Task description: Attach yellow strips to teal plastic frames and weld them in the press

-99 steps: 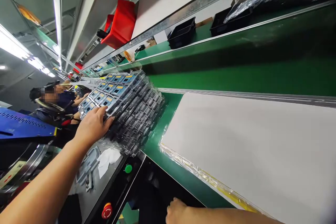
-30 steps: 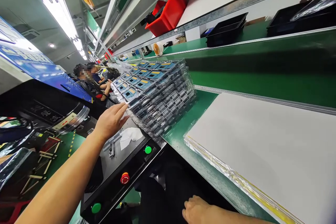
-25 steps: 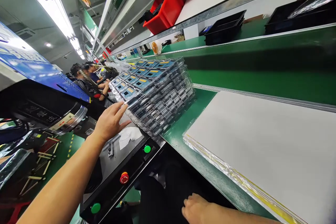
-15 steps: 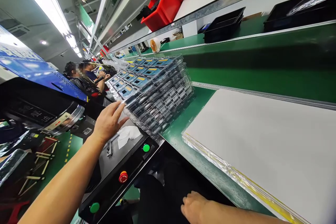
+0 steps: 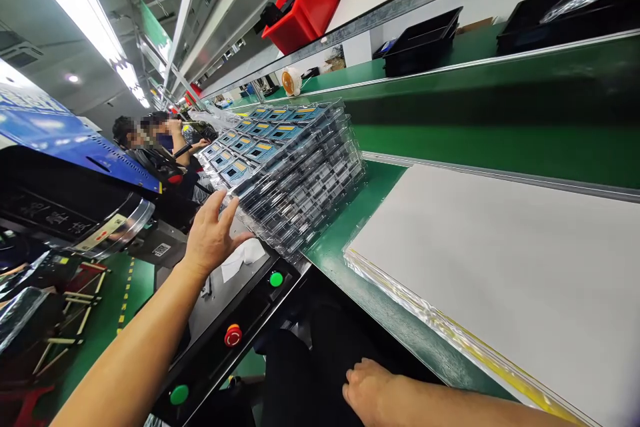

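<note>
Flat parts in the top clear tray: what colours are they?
In the head view, the flat parts are blue with an orange strip and dark square.

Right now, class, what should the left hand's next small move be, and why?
Probably close the bare left hand on the near corner of the stack of clear plastic trays: it is spread open beside that corner, holding nothing, though contact is unclear.

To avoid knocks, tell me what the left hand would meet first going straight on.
The left hand would probably meet the stacked clear trays first; depth leaves any present contact unclear.
</note>
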The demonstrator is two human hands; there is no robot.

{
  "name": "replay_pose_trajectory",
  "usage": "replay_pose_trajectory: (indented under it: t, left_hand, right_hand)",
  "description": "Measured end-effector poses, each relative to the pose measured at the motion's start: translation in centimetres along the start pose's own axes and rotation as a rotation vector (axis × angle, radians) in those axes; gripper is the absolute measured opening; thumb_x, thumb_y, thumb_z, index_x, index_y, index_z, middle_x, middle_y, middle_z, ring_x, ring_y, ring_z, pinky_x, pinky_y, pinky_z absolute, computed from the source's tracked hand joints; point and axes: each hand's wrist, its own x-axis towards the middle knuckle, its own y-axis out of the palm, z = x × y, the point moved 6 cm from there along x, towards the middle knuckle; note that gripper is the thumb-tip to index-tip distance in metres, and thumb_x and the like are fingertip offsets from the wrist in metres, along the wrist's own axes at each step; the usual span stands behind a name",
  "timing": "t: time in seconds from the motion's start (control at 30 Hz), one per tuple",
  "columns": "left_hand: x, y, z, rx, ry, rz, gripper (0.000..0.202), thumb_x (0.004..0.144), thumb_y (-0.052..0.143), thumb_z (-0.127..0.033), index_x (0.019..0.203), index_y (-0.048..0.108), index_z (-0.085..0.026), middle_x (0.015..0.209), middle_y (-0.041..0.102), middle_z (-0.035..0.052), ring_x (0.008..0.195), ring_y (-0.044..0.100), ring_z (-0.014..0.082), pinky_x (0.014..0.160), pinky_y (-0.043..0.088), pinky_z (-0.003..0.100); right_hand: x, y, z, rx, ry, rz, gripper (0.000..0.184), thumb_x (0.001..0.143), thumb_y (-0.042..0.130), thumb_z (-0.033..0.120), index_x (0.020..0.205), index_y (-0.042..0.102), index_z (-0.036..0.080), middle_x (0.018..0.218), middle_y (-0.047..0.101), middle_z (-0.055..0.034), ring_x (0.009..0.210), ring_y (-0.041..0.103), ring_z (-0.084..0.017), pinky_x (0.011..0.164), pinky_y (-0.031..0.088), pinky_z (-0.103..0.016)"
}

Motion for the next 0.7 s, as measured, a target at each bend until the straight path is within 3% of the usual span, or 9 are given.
replay_pose_trajectory:
  t: [0.17, 0.37, 0.7]
  left_hand:
    - [0.2, 0.0, 0.0, -0.008, -0.025, -0.022, 0.080, 0.077, 0.066, -0.053, 0.141, 0.030, -0.019, 0.140, 0.039, 0.0240, 0.131, 0.039, 0.0362, 0.103, 0.041, 0.050]
    - [0.2, 0.1, 0.1, -0.001, -0.030, -0.030, 0.077, 0.079, 0.064, -0.052, 0.141, 0.029, -0.022, 0.139, 0.040, 0.0221, 0.130, 0.041, 0.0359, 0.102, 0.043, 0.051]
    - [-0.1, -0.2, -0.1, 0.002, -0.034, -0.077, 0.075, 0.079, 0.066, -0.048, 0.140, 0.031, -0.021, 0.139, 0.040, 0.0227, 0.129, 0.043, 0.0351, 0.101, 0.044, 0.048]
  right_hand:
    - [-0.4, -0.5, 0.5, -0.082, -0.018, 0.068, 0.046, 0.059, 0.079, 0.021, 0.103, 0.067, 0.012, 0.099, 0.067, -0.0155, 0.096, 0.064, -0.030, 0.091, 0.047, -0.044]
    - [-0.5, -0.9, 0.3, -0.048, 0.011, -0.009, 0.036, 0.076, 0.065, 0.023, 0.110, 0.067, 0.011, 0.104, 0.067, -0.0184, 0.098, 0.064, -0.030, 0.096, 0.045, -0.045]
    - [0.3, 0.3, -0.3, 0.074, 0.046, -0.061, 0.032, 0.067, 0.068, 0.016, 0.099, 0.069, 0.015, 0.102, 0.067, -0.0165, 0.103, 0.063, -0.033, 0.098, 0.043, -0.049]
